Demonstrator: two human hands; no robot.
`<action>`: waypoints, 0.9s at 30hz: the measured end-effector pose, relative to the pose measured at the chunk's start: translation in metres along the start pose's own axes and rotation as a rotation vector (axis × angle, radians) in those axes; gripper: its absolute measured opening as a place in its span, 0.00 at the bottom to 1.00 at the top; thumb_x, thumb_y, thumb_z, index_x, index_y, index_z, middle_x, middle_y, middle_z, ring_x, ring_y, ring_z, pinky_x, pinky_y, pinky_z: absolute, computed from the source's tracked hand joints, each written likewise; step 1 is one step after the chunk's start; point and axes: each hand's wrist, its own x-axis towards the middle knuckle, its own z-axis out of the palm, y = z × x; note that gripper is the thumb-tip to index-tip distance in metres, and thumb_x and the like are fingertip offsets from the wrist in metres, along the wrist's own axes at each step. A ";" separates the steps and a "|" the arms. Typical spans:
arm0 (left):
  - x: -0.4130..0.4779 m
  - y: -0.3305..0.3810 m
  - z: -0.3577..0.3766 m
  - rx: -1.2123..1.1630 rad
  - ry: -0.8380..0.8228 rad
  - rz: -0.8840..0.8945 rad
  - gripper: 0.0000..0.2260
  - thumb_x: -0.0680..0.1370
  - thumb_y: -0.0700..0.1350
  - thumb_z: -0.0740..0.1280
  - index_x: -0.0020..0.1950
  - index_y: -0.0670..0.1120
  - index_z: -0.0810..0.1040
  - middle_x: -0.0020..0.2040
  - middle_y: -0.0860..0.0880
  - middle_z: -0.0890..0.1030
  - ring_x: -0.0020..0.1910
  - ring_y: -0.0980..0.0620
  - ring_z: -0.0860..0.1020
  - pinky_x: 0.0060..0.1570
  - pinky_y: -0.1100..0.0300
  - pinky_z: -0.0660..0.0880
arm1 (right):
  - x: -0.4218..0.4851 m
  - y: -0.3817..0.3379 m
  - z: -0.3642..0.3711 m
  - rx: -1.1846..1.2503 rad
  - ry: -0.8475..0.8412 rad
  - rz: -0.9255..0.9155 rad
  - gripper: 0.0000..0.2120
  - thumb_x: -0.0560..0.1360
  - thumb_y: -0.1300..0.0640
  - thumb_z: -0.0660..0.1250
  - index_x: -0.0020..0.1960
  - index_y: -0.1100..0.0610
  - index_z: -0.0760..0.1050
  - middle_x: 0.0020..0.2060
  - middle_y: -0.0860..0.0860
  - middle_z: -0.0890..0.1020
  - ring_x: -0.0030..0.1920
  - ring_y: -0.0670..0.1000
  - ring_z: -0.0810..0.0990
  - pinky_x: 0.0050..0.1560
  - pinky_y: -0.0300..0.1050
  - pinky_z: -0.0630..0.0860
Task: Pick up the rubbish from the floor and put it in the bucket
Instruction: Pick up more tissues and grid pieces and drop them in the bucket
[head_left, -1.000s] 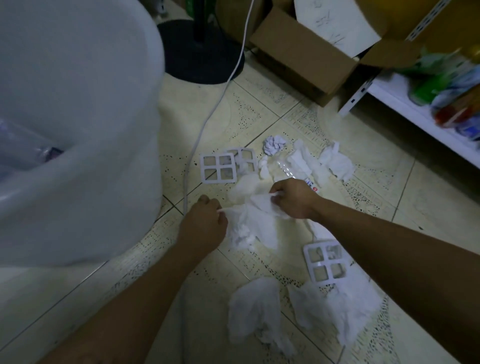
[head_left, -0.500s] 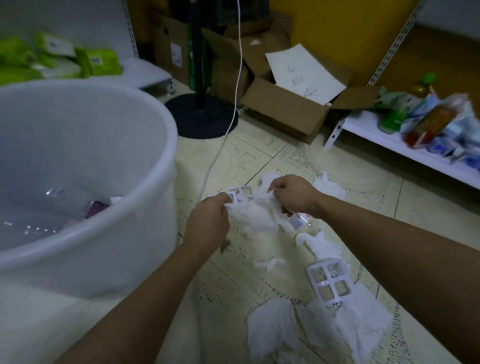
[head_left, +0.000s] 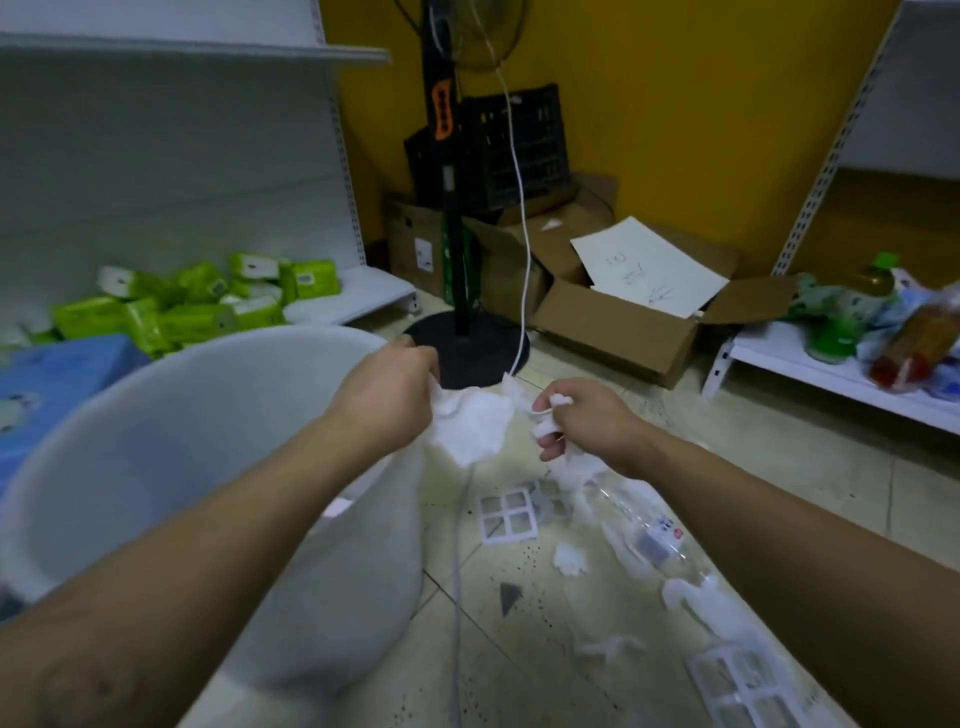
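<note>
We held a wad of white tissue (head_left: 470, 423) clenched in our left hand (head_left: 384, 397) above the rim of the white bucket (head_left: 171, 415), while our right hand (head_left: 584, 421) gripped smaller tissue scraps (head_left: 550, 415) just beside it. On the floor tiles (head_left: 779, 467) below lay more tissue, a clear plastic bottle (head_left: 644, 530) and a white grid piece (head_left: 506, 518). A fan stand (head_left: 467, 348) and its white cord (head_left: 522, 291) stood just beyond the hands, with a cardboard box (head_left: 623, 322) behind.

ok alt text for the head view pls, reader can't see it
Both bare hands, left hand and right hand, hold crumpled white tissue beside the rim of a large white bucket. More tissue, a clear plastic bottle and white grid pieces litter the tiled floor.
</note>
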 end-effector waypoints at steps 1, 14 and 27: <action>-0.001 -0.011 -0.008 0.034 -0.009 -0.015 0.10 0.73 0.36 0.61 0.48 0.46 0.78 0.47 0.46 0.75 0.45 0.44 0.76 0.46 0.52 0.75 | 0.001 -0.009 0.011 0.025 -0.017 -0.036 0.13 0.75 0.67 0.56 0.39 0.58 0.77 0.37 0.59 0.80 0.32 0.55 0.80 0.42 0.51 0.82; -0.065 -0.137 -0.045 0.302 -0.427 -0.391 0.24 0.76 0.53 0.63 0.69 0.44 0.70 0.68 0.41 0.72 0.66 0.42 0.71 0.65 0.52 0.68 | 0.018 -0.073 0.136 -0.655 -0.243 -0.537 0.19 0.72 0.36 0.62 0.60 0.39 0.75 0.69 0.43 0.72 0.70 0.49 0.68 0.71 0.56 0.53; -0.033 -0.043 -0.020 -0.055 -0.122 -0.029 0.19 0.75 0.55 0.64 0.65 0.53 0.73 0.65 0.51 0.76 0.63 0.50 0.74 0.61 0.53 0.71 | 0.032 -0.054 0.069 -0.437 -0.095 -0.391 0.15 0.74 0.54 0.64 0.59 0.44 0.78 0.63 0.44 0.78 0.63 0.45 0.74 0.62 0.41 0.68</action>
